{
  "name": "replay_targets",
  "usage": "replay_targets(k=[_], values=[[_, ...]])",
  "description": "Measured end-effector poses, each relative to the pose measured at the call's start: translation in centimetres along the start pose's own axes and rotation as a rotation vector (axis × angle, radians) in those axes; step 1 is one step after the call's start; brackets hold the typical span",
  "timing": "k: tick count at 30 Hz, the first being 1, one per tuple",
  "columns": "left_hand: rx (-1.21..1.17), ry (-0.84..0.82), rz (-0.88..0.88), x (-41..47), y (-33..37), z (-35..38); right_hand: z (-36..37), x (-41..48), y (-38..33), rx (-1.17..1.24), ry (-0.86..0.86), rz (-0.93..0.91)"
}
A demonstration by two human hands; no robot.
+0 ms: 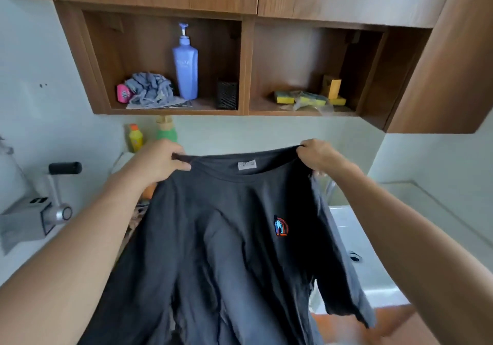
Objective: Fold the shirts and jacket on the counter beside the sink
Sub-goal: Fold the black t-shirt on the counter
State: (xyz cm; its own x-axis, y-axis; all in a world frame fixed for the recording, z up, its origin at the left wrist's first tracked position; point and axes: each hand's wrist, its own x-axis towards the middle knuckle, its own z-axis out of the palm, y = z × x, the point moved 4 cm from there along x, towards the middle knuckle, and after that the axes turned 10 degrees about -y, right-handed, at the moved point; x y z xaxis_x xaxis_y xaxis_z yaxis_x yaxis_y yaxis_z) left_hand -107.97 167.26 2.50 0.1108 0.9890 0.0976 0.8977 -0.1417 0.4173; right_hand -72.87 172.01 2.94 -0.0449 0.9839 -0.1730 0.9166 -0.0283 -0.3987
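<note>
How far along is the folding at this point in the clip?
Done: no folded garment is visible. In hand: the left hand and right hand pinch the dark shirt at its shoulders, holding it up, spread and unfolded. Left: every fold on this shirt; it hides most of what lies below, so the other shirts and the jacket cannot be seen.
</note>
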Motion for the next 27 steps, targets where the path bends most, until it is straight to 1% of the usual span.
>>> replay_targets(k=[1, 2, 4, 5, 7, 9, 10, 11, 12, 13, 16, 18, 19, 21, 23, 24, 27], values=[[0.036, -0.02, -0.042, 1.1, -1.1, 1.0, 1.2, 1.7, 0.3, 0.081, -0.087, 0.069], [0.052, -0.027, -0.098, 2.5, -2.4, 2.0, 2.5, 3.7, 0.5, 0.212, -0.155, 0.114], [0.02, -0.039, -0.24, 5.1, -5.2, 4.1, 4.8, 7.2, 1.3, 0.419, -0.217, 0.172], [-0.045, -0.049, -0.315, 6.5, -6.4, 5.3, 5.8, 9.2, 1.5, 0.459, -0.244, 0.159], [-0.32, -0.066, -0.472, 9.6, -9.0, 8.2, 7.7, 13.0, 1.6, 0.453, -0.288, 0.114], [-0.651, -0.067, -0.626, 12.2, -10.7, 11.1, 9.4, 16.5, 1.9, 0.626, -0.334, 0.164], [-0.776, -0.038, -0.662, 13.6, -11.4, 12.2, 10.1, 18.3, 2.1, 0.677, -0.336, 0.188], [-0.869, 0.006, -0.669, 14.8, -11.7, 12.6, 10.7, 20.2, 2.1, 0.697, -0.335, 0.182], [-0.894, 0.062, -0.652, 16.4, -12.2, 13.0, 11.0, 21.9, 1.8, 0.674, -0.322, 0.163], [-0.855, 0.117, -0.623, 17.9, -12.7, 12.9, 11.1, 23.3, 1.6, 0.646, -0.297, 0.129], [-0.597, 0.224, -0.536, 22.0, -14.2, 12.1, 10.7, 27.0, 0.7, 0.539, -0.178, 0.023], [-0.461, 0.268, -0.49, 24.5, -14.7, 11.1, 10.5, 29.1, 0.0, 0.551, -0.159, -0.007], [-0.451, 0.301, -0.474, 25.9, -15.1, 10.7, 10.3, 30.4, -0.5, 0.576, -0.149, -0.021], [-0.543, 0.329, -0.44, 28.3, -15.2, 10.3, 10.0, 32.6, -1.4, 0.629, -0.112, -0.057], [-0.641, 0.274, -0.393, 30.2, -15.0, 11.4, 10.2, 34.4, -1.6, 0.626, -0.056, -0.101], [-0.657, 0.212, -0.373, 30.5, -14.8, 12.5, 10.7, 34.9, -1.4, 0.577, -0.033, -0.121], [-0.524, -0.084, -0.264, 29.8, -14.5, 18.7, 14.4, 35.3, 1.0, 0.385, -0.061, -0.07]])
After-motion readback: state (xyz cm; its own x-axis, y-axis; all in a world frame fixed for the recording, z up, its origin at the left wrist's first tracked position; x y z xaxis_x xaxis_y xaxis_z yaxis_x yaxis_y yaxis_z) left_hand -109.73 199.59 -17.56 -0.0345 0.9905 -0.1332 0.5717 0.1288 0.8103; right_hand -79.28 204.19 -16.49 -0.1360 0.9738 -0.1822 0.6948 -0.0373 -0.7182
